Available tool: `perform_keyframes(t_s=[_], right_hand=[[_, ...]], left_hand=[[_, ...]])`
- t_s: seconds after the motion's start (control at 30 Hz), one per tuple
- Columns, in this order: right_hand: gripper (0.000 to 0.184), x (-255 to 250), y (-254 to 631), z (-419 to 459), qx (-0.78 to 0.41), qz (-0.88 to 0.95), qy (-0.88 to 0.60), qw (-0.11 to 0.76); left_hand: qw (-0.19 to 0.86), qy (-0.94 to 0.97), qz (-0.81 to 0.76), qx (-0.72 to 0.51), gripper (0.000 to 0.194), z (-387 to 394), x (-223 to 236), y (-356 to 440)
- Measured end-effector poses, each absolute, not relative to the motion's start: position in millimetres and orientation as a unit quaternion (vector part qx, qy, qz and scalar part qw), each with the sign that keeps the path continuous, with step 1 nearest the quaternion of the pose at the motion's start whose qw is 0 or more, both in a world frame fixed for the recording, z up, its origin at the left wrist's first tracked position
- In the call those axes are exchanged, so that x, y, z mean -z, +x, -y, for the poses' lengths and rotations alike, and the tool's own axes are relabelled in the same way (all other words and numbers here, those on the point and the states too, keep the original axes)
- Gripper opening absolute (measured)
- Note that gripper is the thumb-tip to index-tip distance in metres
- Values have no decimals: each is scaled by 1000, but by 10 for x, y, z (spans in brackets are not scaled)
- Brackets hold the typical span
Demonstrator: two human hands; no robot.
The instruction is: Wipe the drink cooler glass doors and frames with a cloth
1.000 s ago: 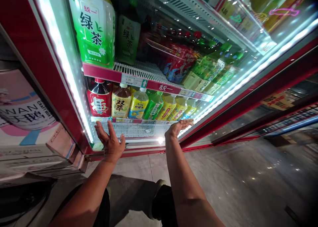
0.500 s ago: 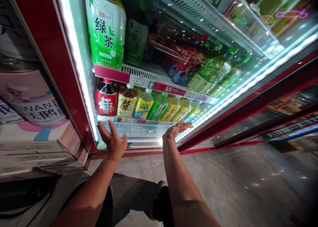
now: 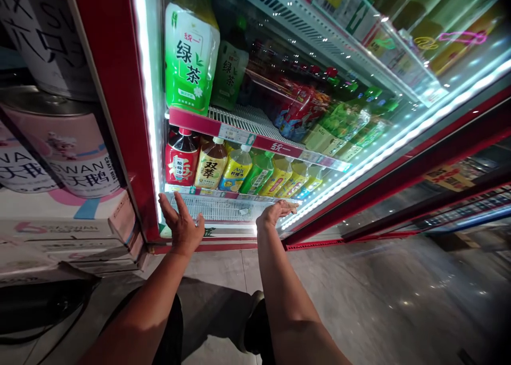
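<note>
Both my hands reach toward the lower part of a lit drinks cooler with a red frame (image 3: pixel 109 88). My left hand (image 3: pixel 184 229) has its fingers spread and holds nothing, in front of the white wire bottom shelf (image 3: pixel 223 208). My right hand (image 3: pixel 275 213) is stretched flat with the fingers pointing right, close to the bright light strip; nothing is in it. Behind them stands a row of bottles: a red-labelled one (image 3: pixel 181 163), a cream-labelled one (image 3: pixel 211 167), a yellow-and-blue one (image 3: pixel 236 169), a green one (image 3: pixel 257 174) and several yellow ones. Whether either hand touches the cooler I cannot tell.
Large green tea bottles (image 3: pixel 191 61) stand on the shelf above, behind a red price rail (image 3: pixel 275 146). At left, pink cans (image 3: pixel 82 152) rest on stacked cartons (image 3: pixel 75 221). Grey floor tiles (image 3: pixel 359 290) spread to the right, alongside further coolers.
The view has shifted, so the cooler and cans appear further right. My right hand sits slightly further left in view; my left hand has hardly moved. Both remain without anything in them.
</note>
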State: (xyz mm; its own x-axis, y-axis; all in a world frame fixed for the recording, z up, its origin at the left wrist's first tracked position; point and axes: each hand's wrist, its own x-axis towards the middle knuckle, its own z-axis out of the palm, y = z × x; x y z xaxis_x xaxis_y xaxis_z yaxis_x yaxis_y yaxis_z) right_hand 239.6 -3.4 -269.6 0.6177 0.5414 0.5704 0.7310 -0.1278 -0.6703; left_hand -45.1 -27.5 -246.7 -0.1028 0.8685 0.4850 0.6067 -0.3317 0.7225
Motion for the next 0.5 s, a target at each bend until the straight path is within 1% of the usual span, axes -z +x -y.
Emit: perform_keyframes(t_s=[0.13,0.23,0.37,0.5], right_hand=[[65,2714,2186,-19,144,342,-761,533],[66,2681,2073,7,154,312,-763,545],[69,2515,1951,67,118,279,-772,558],[75,2281,1737,106,76,293,-776,553]], left_hand=[[119,667,-551,-487,103,265,2475,-465],[116,670,-546,-489,102,268,2470,-480],[114,678,-544,-482,98,285,2445,-516],[120,678,-547,-475,95,299,2429,-535]])
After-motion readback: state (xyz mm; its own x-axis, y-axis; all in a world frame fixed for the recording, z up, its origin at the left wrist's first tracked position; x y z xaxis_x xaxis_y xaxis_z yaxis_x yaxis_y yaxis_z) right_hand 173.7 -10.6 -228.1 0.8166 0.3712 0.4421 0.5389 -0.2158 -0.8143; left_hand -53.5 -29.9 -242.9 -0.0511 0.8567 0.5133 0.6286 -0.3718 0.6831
